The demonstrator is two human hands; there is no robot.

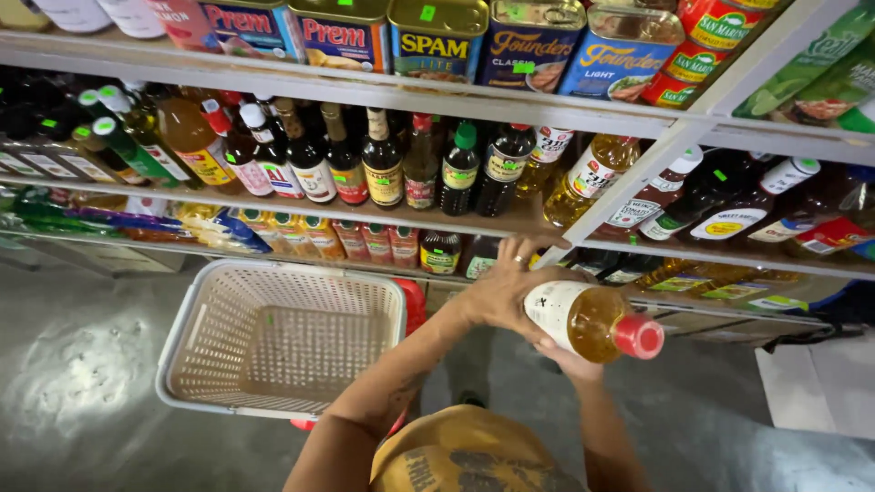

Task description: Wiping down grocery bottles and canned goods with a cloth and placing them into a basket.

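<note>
A clear bottle of amber liquid (pixel 592 321) with a red cap and a white label lies on its side in front of me, cap pointing right. My left hand (pixel 499 290), a ring on one finger, wraps over the labelled bottom end. My right hand (pixel 567 357) cups the bottle from underneath. An empty cream plastic basket (pixel 273 339) with red handles sits just left of my left forearm; how it is carried is hidden.
White shelves (pixel 510 219) run across in front, packed with dark sauce bottles (pixel 383 164) and yellow oil bottles (pixel 588 178). Tins (pixel 437 41) line the top shelf. Grey concrete floor (pixel 82 383) lies below, with pale sacks (pixel 820 383) at the right.
</note>
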